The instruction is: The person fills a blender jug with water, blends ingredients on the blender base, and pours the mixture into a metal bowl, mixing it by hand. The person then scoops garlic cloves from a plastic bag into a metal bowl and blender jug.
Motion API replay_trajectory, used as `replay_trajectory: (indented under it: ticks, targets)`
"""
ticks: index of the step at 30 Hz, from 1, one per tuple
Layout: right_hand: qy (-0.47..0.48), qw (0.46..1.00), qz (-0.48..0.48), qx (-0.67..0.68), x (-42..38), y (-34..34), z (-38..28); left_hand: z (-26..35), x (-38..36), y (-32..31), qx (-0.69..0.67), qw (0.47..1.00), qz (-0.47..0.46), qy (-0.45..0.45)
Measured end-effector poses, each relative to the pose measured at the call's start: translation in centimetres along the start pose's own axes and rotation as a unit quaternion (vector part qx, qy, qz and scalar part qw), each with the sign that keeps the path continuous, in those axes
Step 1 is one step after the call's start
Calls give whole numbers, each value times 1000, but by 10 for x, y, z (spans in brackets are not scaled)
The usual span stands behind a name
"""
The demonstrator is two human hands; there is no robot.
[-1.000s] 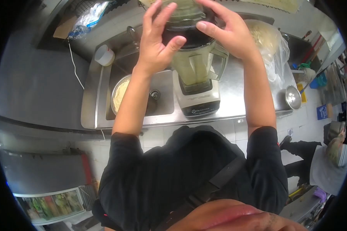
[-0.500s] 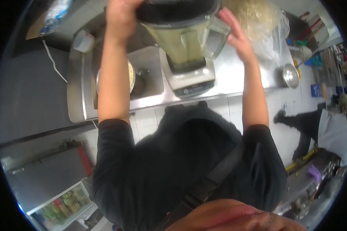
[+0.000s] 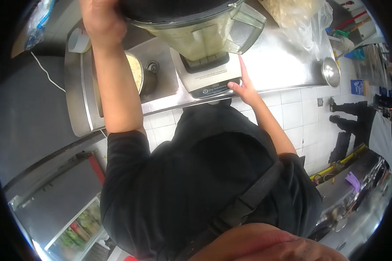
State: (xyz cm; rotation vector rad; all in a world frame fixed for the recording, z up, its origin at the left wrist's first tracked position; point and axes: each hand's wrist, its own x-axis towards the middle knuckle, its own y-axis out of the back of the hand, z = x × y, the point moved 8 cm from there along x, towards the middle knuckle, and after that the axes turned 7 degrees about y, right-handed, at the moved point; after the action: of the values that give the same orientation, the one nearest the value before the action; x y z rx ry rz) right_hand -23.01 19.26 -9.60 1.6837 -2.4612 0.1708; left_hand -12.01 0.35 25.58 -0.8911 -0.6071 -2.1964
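Note:
A blender jar [image 3: 191, 39] with pale greenish contents and a black lid [image 3: 174, 8] stands on a light-coloured blender base [image 3: 211, 76]. Its clear handle [image 3: 252, 28] sticks out to the right. My left hand [image 3: 102, 21] is beside the lid's left edge at the top of the view; its fingers are hidden and blurred. Around the base's front right corner is my right hand [image 3: 245, 89], with the thumb on the dark front panel and the fingers stretched along the side.
The blender stands on a steel counter [image 3: 283, 69] beside a sink [image 3: 170, 82]. In the sink is a round container [image 3: 135, 71] with pale food. A plastic bag [image 3: 302, 26] lies behind on the right, and a metal bowl [image 3: 330, 72] hangs over the counter's right end.
My right hand has come down from beside the jar handle to the base's front right corner. My left hand stays by the lid. The view has shifted, with the blender now higher in it.

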Motion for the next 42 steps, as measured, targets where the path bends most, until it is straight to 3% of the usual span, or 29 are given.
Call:
replay_trajectory:
  ticks: [17, 24, 42]
  targets:
    - [13, 999, -40, -6, -1, 0, -2, 2, -3, -5, -28, 999, -12, 27]
    - [-6, 998, -25, 49, 1, -3, -1, 4, -3, -6, -15, 999, -16, 23]
    - [36, 999, 13, -3, -3, 1, 1, 3, -3, -4, -14, 999, -12, 28]
